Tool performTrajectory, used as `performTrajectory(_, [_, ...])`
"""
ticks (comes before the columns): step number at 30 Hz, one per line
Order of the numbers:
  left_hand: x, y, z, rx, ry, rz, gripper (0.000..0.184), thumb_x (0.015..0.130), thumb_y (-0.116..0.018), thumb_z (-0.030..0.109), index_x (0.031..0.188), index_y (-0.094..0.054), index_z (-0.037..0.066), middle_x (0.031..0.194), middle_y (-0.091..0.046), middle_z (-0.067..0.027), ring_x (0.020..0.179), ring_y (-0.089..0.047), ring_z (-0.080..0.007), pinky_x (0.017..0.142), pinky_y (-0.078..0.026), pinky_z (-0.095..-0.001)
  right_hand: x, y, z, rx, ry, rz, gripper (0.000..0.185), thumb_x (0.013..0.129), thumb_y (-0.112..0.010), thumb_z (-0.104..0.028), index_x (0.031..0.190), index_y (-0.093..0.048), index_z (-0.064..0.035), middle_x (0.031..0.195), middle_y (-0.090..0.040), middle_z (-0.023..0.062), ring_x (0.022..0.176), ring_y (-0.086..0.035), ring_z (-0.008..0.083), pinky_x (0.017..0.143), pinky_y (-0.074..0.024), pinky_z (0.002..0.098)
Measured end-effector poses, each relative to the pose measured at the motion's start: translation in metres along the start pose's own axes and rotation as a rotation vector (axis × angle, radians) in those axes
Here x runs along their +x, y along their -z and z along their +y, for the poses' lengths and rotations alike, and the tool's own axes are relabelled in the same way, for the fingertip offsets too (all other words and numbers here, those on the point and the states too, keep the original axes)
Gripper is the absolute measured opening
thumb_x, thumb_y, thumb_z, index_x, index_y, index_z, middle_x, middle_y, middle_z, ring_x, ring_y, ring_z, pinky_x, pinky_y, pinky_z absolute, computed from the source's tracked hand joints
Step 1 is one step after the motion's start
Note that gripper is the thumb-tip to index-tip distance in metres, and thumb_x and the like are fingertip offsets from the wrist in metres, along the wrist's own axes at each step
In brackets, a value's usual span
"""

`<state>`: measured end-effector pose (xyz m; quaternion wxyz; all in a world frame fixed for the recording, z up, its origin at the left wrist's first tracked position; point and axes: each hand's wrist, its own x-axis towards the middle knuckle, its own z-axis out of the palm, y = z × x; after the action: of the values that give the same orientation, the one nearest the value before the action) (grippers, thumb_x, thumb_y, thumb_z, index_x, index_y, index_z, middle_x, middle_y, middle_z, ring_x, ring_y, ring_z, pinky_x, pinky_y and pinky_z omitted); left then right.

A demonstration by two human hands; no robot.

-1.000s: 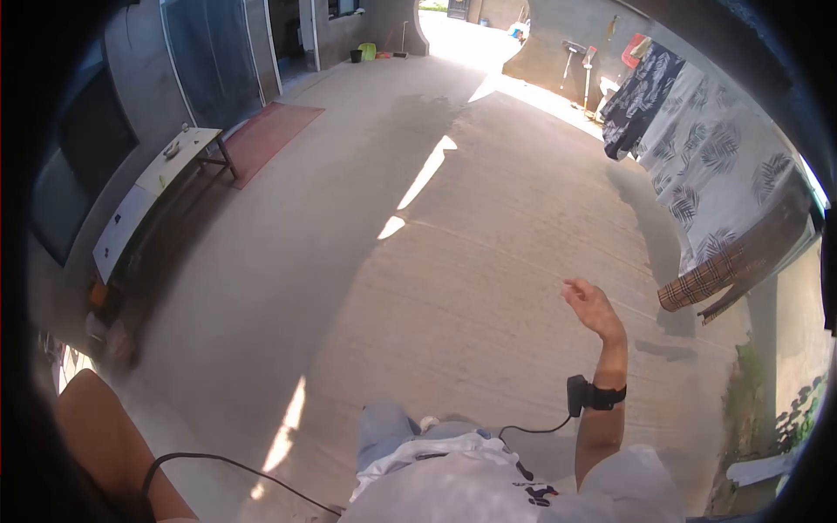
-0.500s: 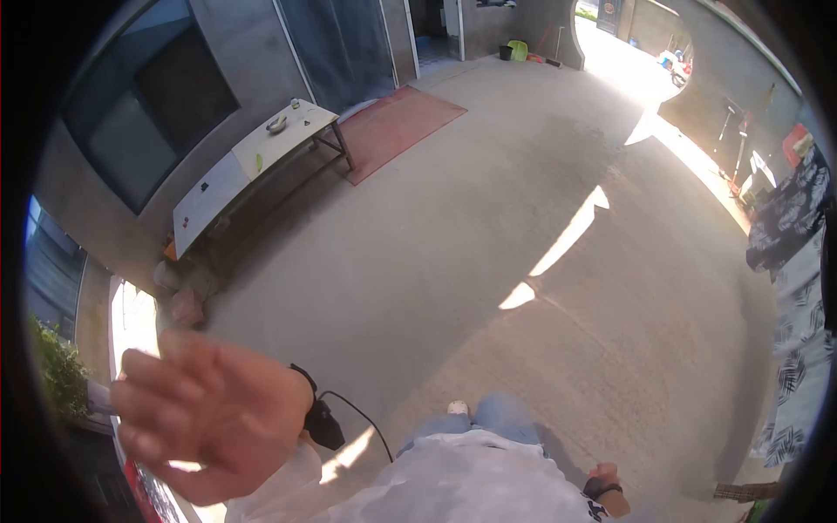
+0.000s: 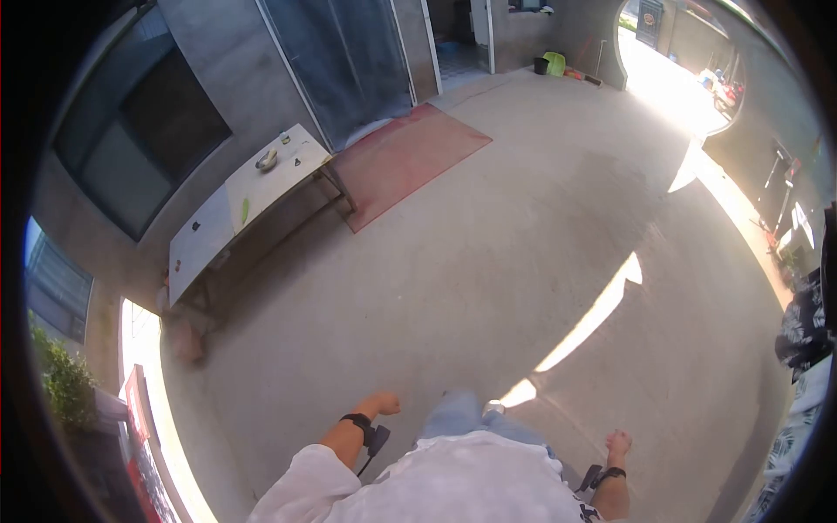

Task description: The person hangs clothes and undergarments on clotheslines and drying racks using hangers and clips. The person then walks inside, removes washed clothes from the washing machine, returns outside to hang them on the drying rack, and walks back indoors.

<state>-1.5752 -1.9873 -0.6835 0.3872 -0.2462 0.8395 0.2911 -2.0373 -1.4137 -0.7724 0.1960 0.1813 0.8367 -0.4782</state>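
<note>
My left hand [image 3: 384, 403] hangs in front of my body at the lower middle, its fingers curled; whether it holds anything is too small to make out. A black strap with a small device [image 3: 375, 438] sits on that wrist. My right hand [image 3: 618, 444] is low at my right side, fingers also curled, with another black strap [image 3: 613, 472] on the wrist. Both hands are above the concrete floor [image 3: 453, 288] and touch no object that I can see. Between them are my white shirt [image 3: 462, 479] and light blue trousers [image 3: 453, 414].
At the left, a long table [image 3: 209, 228] bears a bowl [image 3: 267, 160], a green item [image 3: 245, 209] and small things. A red mat [image 3: 410, 161] lies before a curtained doorway [image 3: 344, 70]. Patterned cloths [image 3: 806, 327] hang at the right edge. Plants [image 3: 61, 375] stand at the left.
My view has turned left, bringing the table and mat further into sight. My left hand, raised and close to the camera half a second ago, has dropped to waist height. The hanging cloths have shifted right.
</note>
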Motion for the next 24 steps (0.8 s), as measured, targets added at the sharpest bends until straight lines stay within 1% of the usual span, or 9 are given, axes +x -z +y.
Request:
performTrajectory(1, [-0.004, 0.005, -0.014, -0.137, 0.024, -0.018, 0.035, 0.087, -0.059, 0.031, 0.108, -0.068, 0.004, 0.104, -0.069, -0.0158, 0.094, -0.066, -0.0286, 0.085, -0.050, -0.0400, 0.024, -0.056, -0.102, -0.041, 0.204, 0.000, 0.023, 0.095, -0.052, -0.020, 0.092, -0.063, -0.0001, 0.068, -0.063, 0.0069, 0.056, -0.061, 0.0146, 0.049, -0.0471, 0.0275])
performTrajectory(3, [-0.002, 0.030, -0.038, -0.440, 0.123, 0.008, 0.033, 0.087, -0.060, 0.031, 0.107, -0.069, 0.005, 0.096, -0.070, -0.0121, 0.085, -0.067, -0.0222, 0.079, -0.052, -0.0383, 0.056, -0.156, -0.284, -0.074, 0.630, -0.246, 0.028, 0.096, -0.053, -0.028, 0.104, -0.063, -0.0037, 0.079, -0.066, 0.0063, 0.067, -0.062, 0.0121, 0.055, -0.0484, 0.0253])
performTrajectory(7, [0.038, 0.120, -0.073, -0.753, 0.319, 0.139, 0.032, 0.088, -0.060, 0.031, 0.108, -0.069, 0.008, 0.091, -0.070, -0.0099, 0.080, -0.067, -0.0187, 0.077, -0.053, -0.0376, -0.019, -0.292, -0.588, 0.397, 0.608, -0.912, 0.046, 0.100, -0.046, -0.038, 0.120, -0.056, 0.0017, 0.100, -0.065, 0.0099, 0.094, -0.062, 0.0179, 0.085, -0.0491, 0.0301])
performTrajectory(10, [0.126, 0.227, -0.112, -0.422, 0.224, 0.320, 0.033, 0.086, -0.061, 0.029, 0.112, -0.068, 0.009, 0.101, -0.070, -0.0155, 0.092, -0.068, -0.0283, 0.083, -0.053, -0.0396, -0.039, -0.349, -0.700, 0.716, 0.448, -1.242, 0.042, 0.100, -0.044, -0.035, 0.119, -0.057, 0.0010, 0.096, -0.064, 0.0079, 0.091, -0.060, 0.0188, 0.082, -0.0489, 0.0329])
performTrajectory(13, [0.180, 0.438, 0.003, -0.328, 0.165, 0.571, 0.033, 0.087, -0.058, 0.027, 0.113, -0.066, 0.009, 0.108, -0.067, -0.0161, 0.100, -0.065, -0.0301, 0.087, -0.051, -0.0392, -0.020, -0.394, -0.764, 0.974, 0.283, -1.450, 0.039, 0.100, -0.044, -0.033, 0.117, -0.058, -0.0005, 0.088, -0.061, 0.0047, 0.079, -0.056, 0.0167, 0.073, -0.0466, 0.0302])
performTrajectory(16, [0.222, 0.606, 0.145, -0.324, -0.422, 0.575, 0.035, 0.091, -0.059, 0.030, 0.116, -0.064, 0.004, 0.107, -0.067, -0.0129, 0.100, -0.064, -0.0251, 0.087, -0.050, -0.0356, 0.020, -0.428, -0.833, 1.197, 0.256, -1.336, 0.035, 0.100, -0.045, -0.031, 0.112, -0.061, -0.0022, 0.080, -0.056, 0.0027, 0.070, -0.050, 0.0152, 0.064, -0.0423, 0.0279])
performTrajectory(19, [0.266, 0.703, 0.266, -0.645, -0.895, -0.027, 0.049, 0.097, -0.052, 0.042, 0.129, -0.054, 0.004, 0.123, -0.060, -0.0128, 0.104, -0.061, -0.0211, 0.091, -0.048, -0.0362, 0.086, -0.461, -0.909, 1.342, 0.345, -1.379, 0.033, 0.099, -0.046, -0.030, 0.107, -0.062, -0.0029, 0.075, -0.053, 0.0013, 0.066, -0.048, 0.0145, 0.060, -0.0399, 0.0269])
performTrajectory(21, [0.278, 0.762, 0.324, -0.692, -0.911, -0.280, 0.041, 0.098, -0.054, 0.036, 0.121, -0.055, 0.003, 0.109, -0.063, -0.0106, 0.095, -0.062, -0.0139, 0.077, -0.053, -0.0294, 0.128, -0.489, -0.958, 1.242, 0.461, -1.125, 0.031, 0.098, -0.046, -0.029, 0.105, -0.063, -0.0030, 0.072, -0.053, 0.0012, 0.063, -0.047, 0.0137, 0.057, -0.0395, 0.0274])
performTrajectory(24, [0.330, 0.847, 0.363, -0.708, -0.699, -0.187, 0.038, 0.094, -0.060, 0.037, 0.098, -0.061, -0.001, 0.084, -0.068, -0.0103, 0.070, -0.066, -0.0128, 0.060, -0.053, -0.0249, 0.198, -0.538, -1.024, 1.026, 0.552, -0.804, 0.029, 0.098, -0.046, -0.028, 0.099, -0.064, -0.0041, 0.067, -0.051, 0.0008, 0.058, -0.045, 0.0121, 0.054, -0.0382, 0.0273])
